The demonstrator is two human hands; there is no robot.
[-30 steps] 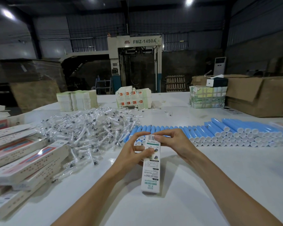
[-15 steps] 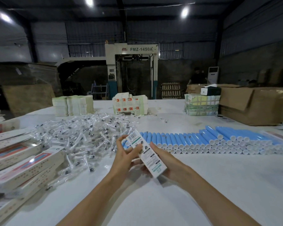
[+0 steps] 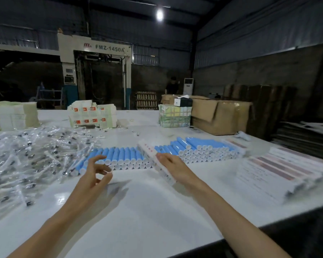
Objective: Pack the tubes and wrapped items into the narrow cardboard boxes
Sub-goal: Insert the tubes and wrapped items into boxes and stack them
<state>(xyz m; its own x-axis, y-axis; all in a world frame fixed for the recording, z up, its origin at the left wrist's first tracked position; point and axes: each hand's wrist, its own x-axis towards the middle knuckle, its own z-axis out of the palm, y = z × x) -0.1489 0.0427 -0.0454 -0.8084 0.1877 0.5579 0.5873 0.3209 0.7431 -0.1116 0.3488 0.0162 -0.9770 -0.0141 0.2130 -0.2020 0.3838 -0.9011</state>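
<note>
My right hand (image 3: 172,167) grips a narrow white cardboard box (image 3: 153,158) that slants from the tube row down toward me. My left hand (image 3: 95,174) hovers above the table with loosely spread fingers and holds nothing, just in front of the left end of the blue tubes (image 3: 123,157). The tubes have white caps and lie in a long stacked row across the middle of the white table (image 3: 138,211). A heap of clear wrapped items (image 3: 32,157) covers the left of the table.
Packed narrow boxes (image 3: 280,170) lie stacked at the right, near the table's edge. At the back stand stacks of flat cartons (image 3: 92,116), pale stacks (image 3: 13,116), a strapped bundle (image 3: 174,116) and a brown carton (image 3: 222,118). A person (image 3: 172,85) stands far behind.
My left hand let go of the narrow box and now hangs open. My right hand carried the box to the right. The view swung right, showing the stacked boxes there.
</note>
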